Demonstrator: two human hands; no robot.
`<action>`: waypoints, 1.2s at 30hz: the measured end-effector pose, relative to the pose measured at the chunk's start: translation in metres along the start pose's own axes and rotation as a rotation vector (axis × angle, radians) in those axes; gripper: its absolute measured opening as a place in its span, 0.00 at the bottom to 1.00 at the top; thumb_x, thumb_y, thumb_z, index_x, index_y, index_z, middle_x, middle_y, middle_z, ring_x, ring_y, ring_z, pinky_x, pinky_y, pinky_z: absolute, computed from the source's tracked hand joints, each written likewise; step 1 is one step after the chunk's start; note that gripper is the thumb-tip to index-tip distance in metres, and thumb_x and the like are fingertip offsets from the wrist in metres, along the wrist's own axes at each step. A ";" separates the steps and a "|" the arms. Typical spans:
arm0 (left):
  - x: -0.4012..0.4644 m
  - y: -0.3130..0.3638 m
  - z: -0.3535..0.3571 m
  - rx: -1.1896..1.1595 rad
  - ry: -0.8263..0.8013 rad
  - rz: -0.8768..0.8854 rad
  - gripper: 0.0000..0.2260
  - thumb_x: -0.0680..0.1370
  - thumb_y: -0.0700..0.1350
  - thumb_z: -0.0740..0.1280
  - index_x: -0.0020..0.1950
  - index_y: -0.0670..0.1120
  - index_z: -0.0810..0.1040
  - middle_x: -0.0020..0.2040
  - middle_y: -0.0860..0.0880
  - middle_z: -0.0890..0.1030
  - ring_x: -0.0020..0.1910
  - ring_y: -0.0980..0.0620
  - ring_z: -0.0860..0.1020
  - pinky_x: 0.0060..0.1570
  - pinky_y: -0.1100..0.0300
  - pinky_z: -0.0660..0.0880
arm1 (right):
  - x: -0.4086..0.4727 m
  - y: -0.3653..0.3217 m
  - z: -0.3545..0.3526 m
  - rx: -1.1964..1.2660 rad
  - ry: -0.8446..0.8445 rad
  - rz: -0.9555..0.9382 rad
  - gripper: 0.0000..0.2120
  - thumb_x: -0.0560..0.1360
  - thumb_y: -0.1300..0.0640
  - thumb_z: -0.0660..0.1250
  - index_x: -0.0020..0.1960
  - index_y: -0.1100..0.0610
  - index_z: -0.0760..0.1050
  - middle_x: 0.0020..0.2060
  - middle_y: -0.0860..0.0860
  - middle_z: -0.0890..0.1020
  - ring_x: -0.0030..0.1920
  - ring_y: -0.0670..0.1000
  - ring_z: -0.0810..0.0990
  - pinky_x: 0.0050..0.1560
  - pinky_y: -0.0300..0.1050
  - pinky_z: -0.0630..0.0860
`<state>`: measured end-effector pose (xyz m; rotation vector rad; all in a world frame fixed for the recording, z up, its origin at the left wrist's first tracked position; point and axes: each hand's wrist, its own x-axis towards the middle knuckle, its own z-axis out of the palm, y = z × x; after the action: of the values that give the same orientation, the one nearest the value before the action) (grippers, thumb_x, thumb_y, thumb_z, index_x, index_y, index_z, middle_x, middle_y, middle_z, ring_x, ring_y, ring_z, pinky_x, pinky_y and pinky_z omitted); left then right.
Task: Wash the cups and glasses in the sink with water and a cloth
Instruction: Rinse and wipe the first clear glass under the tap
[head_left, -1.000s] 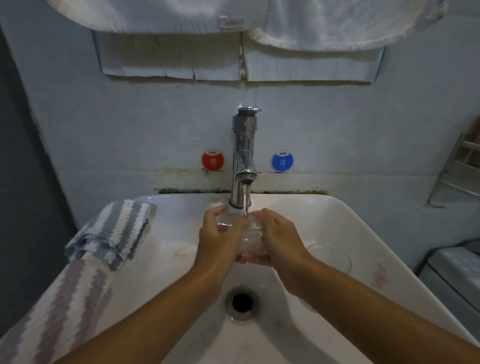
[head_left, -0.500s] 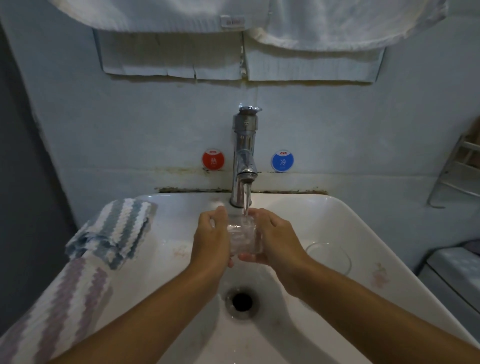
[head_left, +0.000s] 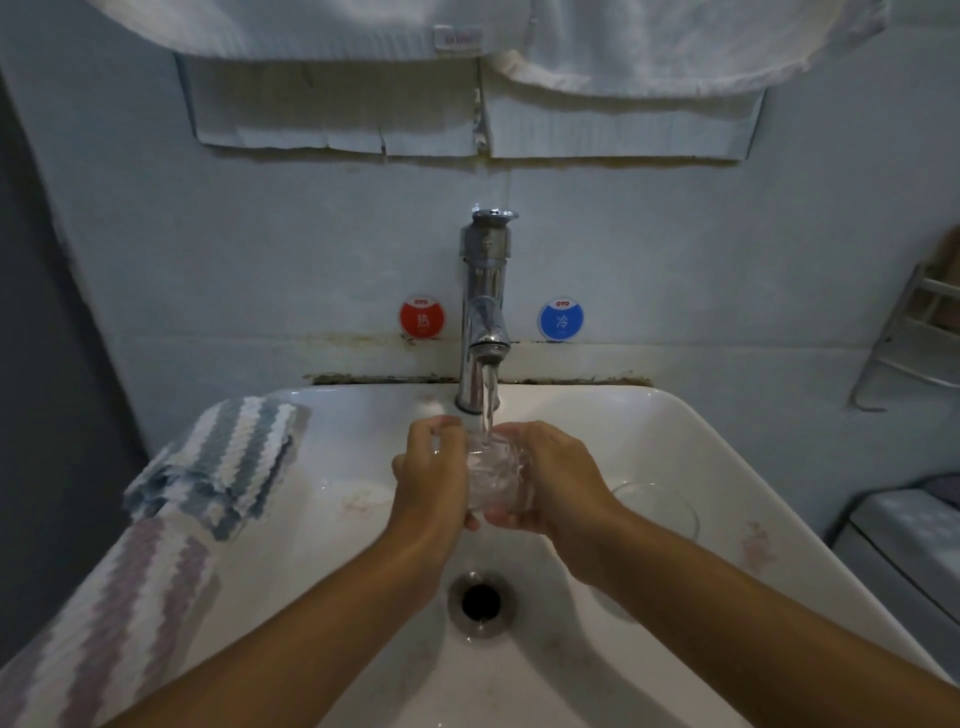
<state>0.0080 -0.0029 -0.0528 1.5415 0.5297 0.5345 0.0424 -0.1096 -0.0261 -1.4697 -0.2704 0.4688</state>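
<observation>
Both hands are holding a clear glass (head_left: 496, 475) under the tap (head_left: 484, 306), over the middle of the white sink (head_left: 691, 441), above the drain (head_left: 482, 603). Water stream (head_left: 488, 405) is running from the spout straight into the glass's open top; the glass is sitting roughly upright. Left hand (head_left: 431, 483) is wrapping its left side, fingers (head_left: 434, 426) curled round the rim edge. Right hand (head_left: 553, 483) is gripping the right side, fingers curled round the wall, thumb at the base. A second clear glass (head_left: 657, 512) is lying in the basin to the right, well apart from the hands; can't tell its exact tilt. Striped cloth (head_left: 218, 462) is draping over the sink's left rim, untouched. Red sticker (head_left: 422, 319) and blue sticker (head_left: 561, 319) are flanking the tap on the wall.
</observation>
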 end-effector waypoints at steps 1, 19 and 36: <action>-0.001 0.000 0.000 -0.008 0.005 0.008 0.09 0.83 0.49 0.56 0.61 0.55 0.71 0.59 0.41 0.76 0.47 0.42 0.81 0.25 0.61 0.73 | 0.000 0.000 0.001 0.003 0.001 0.004 0.10 0.81 0.56 0.59 0.56 0.54 0.78 0.50 0.56 0.82 0.46 0.56 0.84 0.35 0.44 0.81; -0.013 0.004 0.005 0.048 -0.082 0.088 0.11 0.82 0.54 0.58 0.65 0.60 0.67 0.62 0.44 0.74 0.53 0.44 0.79 0.26 0.71 0.72 | -0.002 -0.001 -0.002 -0.136 -0.017 0.004 0.16 0.81 0.43 0.60 0.60 0.53 0.74 0.52 0.53 0.81 0.48 0.53 0.83 0.34 0.39 0.79; -0.007 0.002 -0.003 0.018 -0.030 -0.025 0.11 0.83 0.55 0.56 0.65 0.56 0.67 0.52 0.41 0.80 0.33 0.51 0.75 0.22 0.64 0.69 | 0.003 0.007 -0.001 -0.230 -0.030 -0.135 0.11 0.83 0.46 0.58 0.59 0.49 0.74 0.49 0.51 0.82 0.43 0.52 0.84 0.35 0.38 0.79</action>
<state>0.0001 -0.0048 -0.0509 1.5561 0.5311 0.4882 0.0445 -0.1083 -0.0333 -1.6566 -0.4559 0.3595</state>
